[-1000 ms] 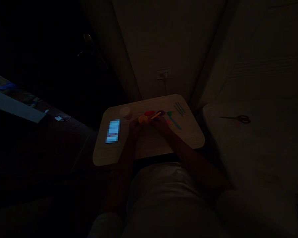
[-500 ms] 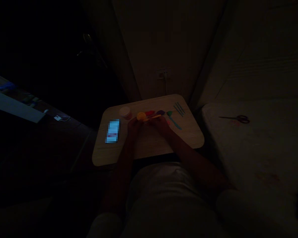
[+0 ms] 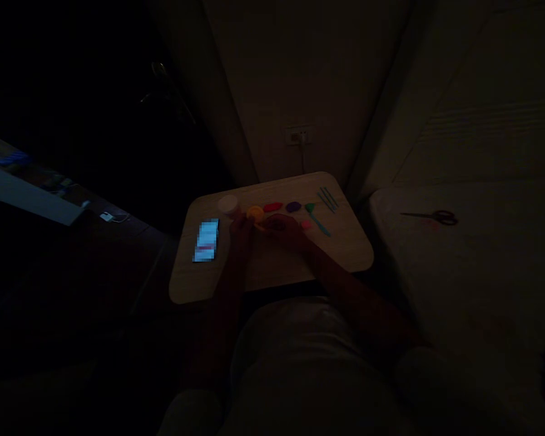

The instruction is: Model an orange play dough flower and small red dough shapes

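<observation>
Dim light, colours muted. Largest first: a pale surface [image 3: 404, 254] at right, with scissors [image 3: 445, 217] lying on it, well apart from the hands. Centre, a wooden bench [image 3: 281, 266] with rounded corners. Over its middle, the right hand [image 3: 290, 231], fingers curled near a thin orange strip [image 3: 260, 227]; too dark to tell if its grip is closed on that strip. The left hand [image 3: 240, 229] is just left of it, grip apparently closed on the near-left edge of a round orange piece [image 3: 255, 214]. That piece sits between the hands, toward the far side, the strip at its near edge. Lit phone [image 3: 206, 240] lies flat at left; pale tub [image 3: 228, 204] stands far left, just beyond the left hand. Far side, left to right: red lump [image 3: 273, 207], purple lump [image 3: 293, 207], green lump [image 3: 309, 207], the last at the far end of a teal tool [image 3: 320, 225]. Thin sticks [image 3: 327, 199] lie far right. Smallest, a pink piece [image 3: 306, 224], just right of the right hand. Handling, as judged: the orange looks soft, so light fingertip pressure suits; support the round piece from the left, guide the strip gently, without stretching, clear of the other colours.
</observation>
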`<state>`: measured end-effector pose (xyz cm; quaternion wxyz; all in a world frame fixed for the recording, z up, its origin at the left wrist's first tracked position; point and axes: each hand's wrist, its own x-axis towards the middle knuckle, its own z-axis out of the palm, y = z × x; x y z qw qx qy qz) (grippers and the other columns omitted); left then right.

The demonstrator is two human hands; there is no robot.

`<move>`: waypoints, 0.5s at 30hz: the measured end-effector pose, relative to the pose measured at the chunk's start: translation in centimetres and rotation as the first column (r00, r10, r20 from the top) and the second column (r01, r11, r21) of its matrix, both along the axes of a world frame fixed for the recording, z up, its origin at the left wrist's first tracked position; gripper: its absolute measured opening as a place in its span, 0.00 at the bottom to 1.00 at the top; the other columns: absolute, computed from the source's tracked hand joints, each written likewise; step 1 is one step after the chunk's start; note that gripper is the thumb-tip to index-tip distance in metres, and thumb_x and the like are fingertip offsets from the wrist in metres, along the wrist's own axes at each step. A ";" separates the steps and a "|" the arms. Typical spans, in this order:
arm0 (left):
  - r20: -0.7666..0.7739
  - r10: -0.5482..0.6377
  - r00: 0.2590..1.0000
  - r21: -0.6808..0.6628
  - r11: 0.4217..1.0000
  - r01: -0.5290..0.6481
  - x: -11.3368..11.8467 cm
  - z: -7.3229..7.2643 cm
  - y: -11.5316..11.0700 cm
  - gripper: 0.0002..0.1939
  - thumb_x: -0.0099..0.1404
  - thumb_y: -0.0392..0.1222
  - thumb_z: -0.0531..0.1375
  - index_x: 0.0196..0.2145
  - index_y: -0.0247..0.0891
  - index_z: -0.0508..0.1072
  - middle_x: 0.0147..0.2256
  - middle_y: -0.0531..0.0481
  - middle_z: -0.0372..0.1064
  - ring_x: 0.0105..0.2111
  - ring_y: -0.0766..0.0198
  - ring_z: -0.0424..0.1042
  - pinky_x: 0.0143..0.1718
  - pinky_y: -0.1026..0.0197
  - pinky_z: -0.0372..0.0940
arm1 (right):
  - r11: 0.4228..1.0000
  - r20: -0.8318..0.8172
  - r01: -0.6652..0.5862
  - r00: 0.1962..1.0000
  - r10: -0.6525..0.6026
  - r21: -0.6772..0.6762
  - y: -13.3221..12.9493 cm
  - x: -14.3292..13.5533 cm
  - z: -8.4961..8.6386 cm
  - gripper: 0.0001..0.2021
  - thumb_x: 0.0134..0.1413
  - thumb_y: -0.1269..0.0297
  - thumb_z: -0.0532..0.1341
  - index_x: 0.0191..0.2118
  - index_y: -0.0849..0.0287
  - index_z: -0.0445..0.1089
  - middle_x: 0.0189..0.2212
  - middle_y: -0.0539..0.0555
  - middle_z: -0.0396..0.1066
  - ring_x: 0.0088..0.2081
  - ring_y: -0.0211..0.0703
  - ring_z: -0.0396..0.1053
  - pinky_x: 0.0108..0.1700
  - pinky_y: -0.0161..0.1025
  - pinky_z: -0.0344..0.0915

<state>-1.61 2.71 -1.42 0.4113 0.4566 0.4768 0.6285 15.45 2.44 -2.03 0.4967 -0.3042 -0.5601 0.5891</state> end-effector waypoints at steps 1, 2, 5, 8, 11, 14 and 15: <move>-0.008 0.003 1.000 0.007 1.000 -0.003 0.0 0.0 0.0 0.21 0.53 0.56 0.72 0.36 0.37 0.79 0.37 0.47 0.78 0.39 0.60 0.76 0.37 0.64 0.70 | 1.000 -0.011 0.013 1.000 -0.014 -0.020 0.1 0.0 0.0 0.19 0.40 0.52 0.75 0.37 0.55 0.74 0.38 0.53 0.78 0.41 0.45 0.75 0.48 0.46 0.73; -0.013 0.008 1.000 0.020 1.000 -0.008 0.0 0.0 -0.1 0.21 0.52 0.55 0.72 0.36 0.37 0.80 0.36 0.47 0.78 0.39 0.60 0.77 0.37 0.64 0.70 | 0.999 -0.022 0.029 0.999 -0.030 -0.037 0.2 0.1 -0.1 0.19 0.39 0.52 0.75 0.36 0.55 0.74 0.38 0.53 0.78 0.41 0.45 0.75 0.48 0.46 0.73; -0.025 -0.009 1.000 0.033 0.999 0.009 0.1 0.1 -0.2 0.21 0.51 0.54 0.74 0.36 0.36 0.81 0.36 0.47 0.78 0.38 0.60 0.77 0.37 0.63 0.71 | 0.998 -0.040 0.049 0.998 -0.051 -0.035 0.4 0.1 -0.2 0.20 0.38 0.54 0.76 0.36 0.55 0.74 0.38 0.53 0.77 0.41 0.44 0.75 0.48 0.45 0.73; -0.028 -0.002 1.000 0.022 1.000 0.003 0.2 0.4 -0.3 0.20 0.50 0.53 0.74 0.35 0.36 0.81 0.35 0.47 0.79 0.38 0.59 0.77 0.37 0.63 0.71 | 0.999 -0.002 0.039 0.999 -0.039 0.006 0.4 0.1 0.0 0.17 0.43 0.53 0.74 0.36 0.55 0.74 0.37 0.53 0.77 0.41 0.45 0.75 0.48 0.45 0.72; 0.001 0.036 0.999 0.008 0.999 -0.036 0.4 0.6 -0.3 0.21 0.48 0.53 0.75 0.35 0.37 0.81 0.35 0.47 0.79 0.40 0.57 0.77 0.37 0.63 0.72 | 0.998 0.045 0.067 0.997 -0.068 0.019 0.2 0.3 0.2 0.14 0.49 0.50 0.70 0.36 0.55 0.75 0.37 0.53 0.77 0.39 0.45 0.74 0.46 0.44 0.72; 0.016 0.055 0.998 -0.009 0.998 -0.055 0.5 0.6 -0.3 0.21 0.47 0.52 0.75 0.35 0.37 0.80 0.36 0.48 0.78 0.40 0.58 0.77 0.37 0.63 0.71 | 0.997 0.061 0.069 0.996 -0.072 0.044 0.0 0.4 0.4 0.13 0.52 0.52 0.68 0.37 0.55 0.75 0.37 0.53 0.77 0.39 0.44 0.74 0.45 0.43 0.72; 0.013 0.055 0.998 -0.012 0.998 -0.055 0.5 0.6 -0.3 0.21 0.47 0.51 0.74 0.35 0.37 0.79 0.35 0.48 0.78 0.39 0.59 0.77 0.36 0.64 0.70 | 0.996 0.065 0.062 0.996 -0.066 0.062 0.0 0.4 0.4 0.12 0.51 0.53 0.68 0.37 0.55 0.75 0.37 0.53 0.77 0.38 0.44 0.74 0.45 0.43 0.72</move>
